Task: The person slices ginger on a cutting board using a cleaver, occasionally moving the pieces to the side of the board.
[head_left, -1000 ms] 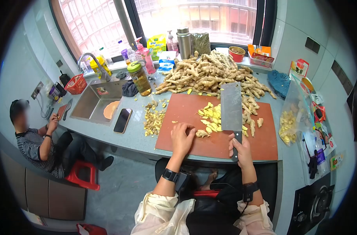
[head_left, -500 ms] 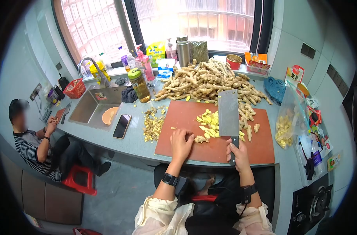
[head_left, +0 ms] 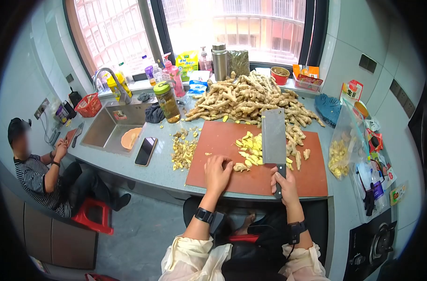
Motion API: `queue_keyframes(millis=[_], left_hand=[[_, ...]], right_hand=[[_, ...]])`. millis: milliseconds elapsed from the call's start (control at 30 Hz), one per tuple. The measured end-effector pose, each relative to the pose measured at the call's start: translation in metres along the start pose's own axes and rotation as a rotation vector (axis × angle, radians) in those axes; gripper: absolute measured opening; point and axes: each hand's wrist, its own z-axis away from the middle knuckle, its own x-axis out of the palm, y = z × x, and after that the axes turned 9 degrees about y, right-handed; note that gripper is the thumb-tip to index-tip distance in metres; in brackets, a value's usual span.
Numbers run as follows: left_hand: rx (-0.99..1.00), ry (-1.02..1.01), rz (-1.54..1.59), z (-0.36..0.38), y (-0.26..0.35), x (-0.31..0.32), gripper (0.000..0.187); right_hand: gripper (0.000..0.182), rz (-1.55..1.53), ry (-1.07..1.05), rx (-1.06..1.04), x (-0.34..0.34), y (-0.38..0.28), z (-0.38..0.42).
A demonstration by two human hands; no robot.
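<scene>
My left hand (head_left: 217, 173) rests on the red-brown cutting board (head_left: 204, 180), fingers bent and holding nothing. Just right of its fingertips lies a small knob of ginger (head_left: 240, 167). The black handle of a cleaver (head_left: 274, 138) is in my right hand (head_left: 284, 184); its broad blade points away from me, over the board. Sliced yellow ginger (head_left: 251, 147) lies left of the blade. Behind the board rises a large heap of whole ginger roots (head_left: 251, 98), some spilling onto the board's right side. Ginger scraps (head_left: 183, 152) lie on the counter to the left.
Left of the scraps are a phone (head_left: 146, 151), a green-lidded jar (head_left: 167, 103) and a sink (head_left: 103, 129). A clear bag of ginger (head_left: 339, 157) stands to the right, near a stove (head_left: 373, 246). A seated person (head_left: 40, 173) is at the far left.
</scene>
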Motion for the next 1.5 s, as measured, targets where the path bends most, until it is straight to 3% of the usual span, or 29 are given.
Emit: queue_keyframes(millis=[967, 1167, 1233, 1500], left_hand=[[0.022, 0.001, 0.038, -0.002, 0.003, -0.002, 0.017], [0.138, -0.137, 0.116, -0.003, 0.019, -0.012, 0.026], [0.219, -0.196, 0.081, -0.004, 0.022, -0.013, 0.026], [0.196, -0.145, 0.117, -0.001, 0.005, -0.001, 0.024]], right_hand=[[0.019, -0.004, 0.005, 0.03, 0.002, -0.002, 0.0], [0.021, -0.003, -0.046, 0.137, -0.007, -0.017, -0.002], [0.022, 0.138, -0.085, 0.163, -0.009, -0.028, -0.001], [0.023, 0.472, -0.233, 0.208, -0.004, -0.063, 0.0]])
